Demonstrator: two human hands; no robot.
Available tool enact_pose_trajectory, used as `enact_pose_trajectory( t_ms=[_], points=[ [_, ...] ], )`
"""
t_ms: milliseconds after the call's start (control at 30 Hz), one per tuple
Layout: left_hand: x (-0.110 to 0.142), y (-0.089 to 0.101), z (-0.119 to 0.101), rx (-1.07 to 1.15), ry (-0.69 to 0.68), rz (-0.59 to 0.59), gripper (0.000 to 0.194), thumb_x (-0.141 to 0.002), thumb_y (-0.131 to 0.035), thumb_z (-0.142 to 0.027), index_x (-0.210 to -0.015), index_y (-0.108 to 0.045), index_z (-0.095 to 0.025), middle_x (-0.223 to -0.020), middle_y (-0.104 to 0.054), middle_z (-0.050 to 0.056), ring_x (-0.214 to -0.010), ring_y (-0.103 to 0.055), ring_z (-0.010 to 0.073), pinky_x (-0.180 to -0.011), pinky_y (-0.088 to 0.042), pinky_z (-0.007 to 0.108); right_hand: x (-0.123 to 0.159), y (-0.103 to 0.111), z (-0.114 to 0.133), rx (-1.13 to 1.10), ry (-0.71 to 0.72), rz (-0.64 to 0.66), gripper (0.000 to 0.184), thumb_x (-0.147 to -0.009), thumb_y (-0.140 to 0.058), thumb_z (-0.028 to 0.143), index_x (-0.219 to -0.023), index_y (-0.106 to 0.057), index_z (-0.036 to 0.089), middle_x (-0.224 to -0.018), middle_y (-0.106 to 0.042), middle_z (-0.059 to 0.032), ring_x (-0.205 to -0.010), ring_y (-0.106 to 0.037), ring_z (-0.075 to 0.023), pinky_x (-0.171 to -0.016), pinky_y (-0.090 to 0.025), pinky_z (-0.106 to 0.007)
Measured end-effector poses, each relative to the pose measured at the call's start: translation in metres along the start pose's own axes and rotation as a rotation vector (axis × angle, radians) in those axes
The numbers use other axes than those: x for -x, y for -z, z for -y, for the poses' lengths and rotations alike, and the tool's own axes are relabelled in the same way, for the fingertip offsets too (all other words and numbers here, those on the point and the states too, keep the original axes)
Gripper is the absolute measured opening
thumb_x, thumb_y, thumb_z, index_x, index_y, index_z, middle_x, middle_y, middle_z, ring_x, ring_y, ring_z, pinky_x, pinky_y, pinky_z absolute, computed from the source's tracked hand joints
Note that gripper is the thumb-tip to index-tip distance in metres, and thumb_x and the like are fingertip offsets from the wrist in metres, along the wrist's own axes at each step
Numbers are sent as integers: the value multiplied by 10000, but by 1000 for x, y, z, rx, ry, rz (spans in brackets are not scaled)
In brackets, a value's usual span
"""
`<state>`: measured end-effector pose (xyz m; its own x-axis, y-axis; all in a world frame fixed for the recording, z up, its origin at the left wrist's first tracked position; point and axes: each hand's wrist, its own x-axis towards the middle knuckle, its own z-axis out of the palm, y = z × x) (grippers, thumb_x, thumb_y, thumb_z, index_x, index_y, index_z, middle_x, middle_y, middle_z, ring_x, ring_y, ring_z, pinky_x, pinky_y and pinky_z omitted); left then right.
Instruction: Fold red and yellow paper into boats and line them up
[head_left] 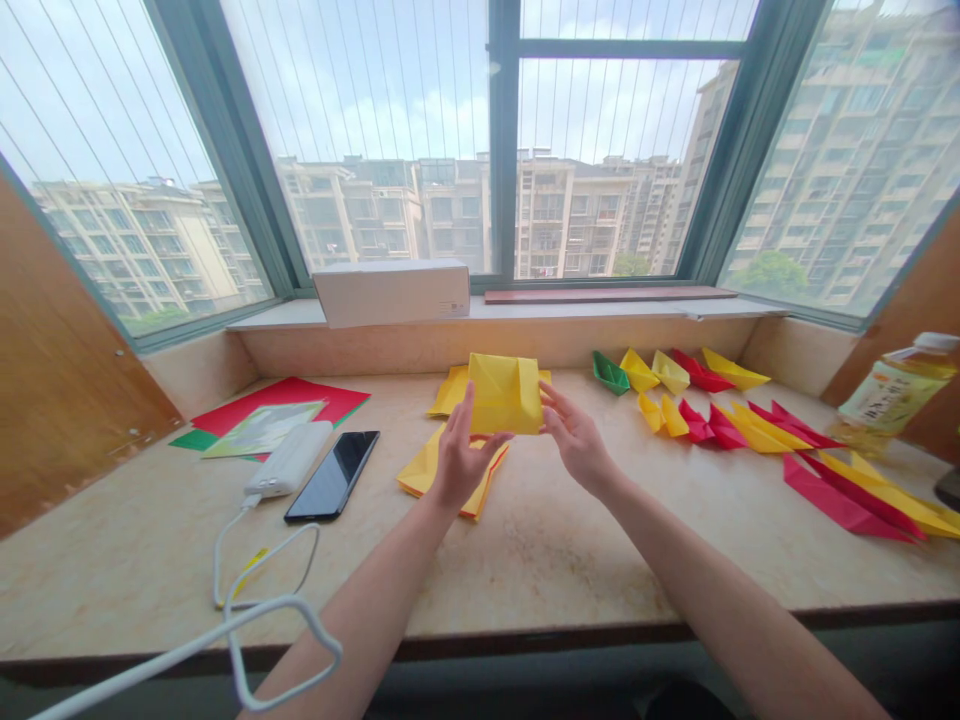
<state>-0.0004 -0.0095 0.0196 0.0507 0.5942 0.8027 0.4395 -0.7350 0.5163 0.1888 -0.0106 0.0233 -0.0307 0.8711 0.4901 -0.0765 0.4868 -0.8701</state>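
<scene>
A squarish piece of folded yellow paper (504, 392) is held up over the counter, crease lines showing on its face. My left hand (463, 458) grips its left side, thumb along the lower edge and fingers at the side. At the right edge, my right hand (576, 440) pinches the paper between thumb and fingers. Below and behind it, more folded yellow paper (421, 462) lies on the counter, partly hidden by my left hand. Another yellow folded piece (445, 392) rests farther back, mostly covered by the held one.
Several folded paper boats (705, 425) in green, yellow, red and pink stand at right, near a drink bottle (892, 395). At left lie red paper sheets (255, 402), a white power bank (289, 460) with a cable, and a phone (334, 476). A white box (391, 294) sits on the windowsill.
</scene>
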Motion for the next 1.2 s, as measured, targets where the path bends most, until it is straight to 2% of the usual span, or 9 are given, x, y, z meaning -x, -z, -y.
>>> enact_pose_trajectory(
  t_ms=[100,200,300,500,833,933,1033,1100,1200],
  points=[
    [-1,2,-1,-95,-130,2,755,-794,-697,-429,-1440,-358,-234,-1212,-599,128,-1121,-593,255,-872,-562,371,-2,2,3,-93,-73,-74,405,-846,-608,503,-1161,-594,249,-1077,-690,-62,-838,-653,-182,-681,-521,-300],
    [-1,3,-2,-119,-218,11,686,-808,-695,-392,-1401,-395,-223,-1161,-620,122,-1058,-622,235,-869,-545,357,-1,3,3,-134,-142,-32,358,-833,-605,553,-968,-651,225,-926,-711,-48,-798,-650,-183,-715,-514,-309],
    [0,4,-3,-142,-250,16,595,-815,-687,-386,-1338,-455,-223,-1121,-630,112,-1019,-636,227,-866,-537,361,1,4,4,-86,-151,46,394,-836,-582,582,-879,-679,203,-843,-708,-49,-779,-642,-192,-736,-497,-321],
    [3,5,-2,-194,-251,6,618,-806,-692,-404,-1344,-452,-216,-1134,-634,121,-1022,-637,231,-883,-530,364,2,2,5,31,-80,38,390,-801,-627,575,-786,-661,187,-757,-680,-32,-714,-599,-175,-704,-464,-303],
    [0,-1,-6,-116,-152,77,736,-826,-655,-446,-1441,-310,-234,-1309,-565,152,-1212,-552,266,-984,-480,411,1,6,-2,268,-8,-10,449,-910,-423,600,-861,-619,199,-793,-659,-53,-743,-601,-206,-675,-483,-323],
    [0,-2,-3,-105,-93,88,811,-811,-664,-464,-1471,-254,-231,-1400,-492,174,-1302,-474,292,-1018,-455,428,2,6,4,238,30,100,401,-881,-536,539,-1109,-591,214,-1045,-673,-86,-947,-627,-241,-800,-507,-365],
    [0,-2,-1,-68,-26,104,909,-779,-693,-472,-1493,-193,-215,-1430,-458,186,-1314,-459,299,-1001,-468,412,4,5,7,297,63,163,546,-802,-680,453,-1273,-499,244,-1231,-614,-103,-1099,-581,-264,-879,-492,-405],
    [0,-1,-1,-25,-2,144,944,-768,-704,-469,-1500,-170,-202,-1417,-470,191,-1289,-485,296,-975,-484,397,5,6,6,332,64,160,545,-804,-684,417,-1283,-490,243,-1244,-605,-107,-1111,-573,-262,-879,-489,-411],
    [-1,1,-2,40,42,168,815,-839,-626,-443,-1492,-200,-204,-1392,-498,182,-1243,-526,269,-939,-496,382,3,11,6,347,54,189,443,-847,-635,382,-1249,-530,229,-1199,-625,-101,-1070,-589,-249,-857,-491,-401]
  ],
)
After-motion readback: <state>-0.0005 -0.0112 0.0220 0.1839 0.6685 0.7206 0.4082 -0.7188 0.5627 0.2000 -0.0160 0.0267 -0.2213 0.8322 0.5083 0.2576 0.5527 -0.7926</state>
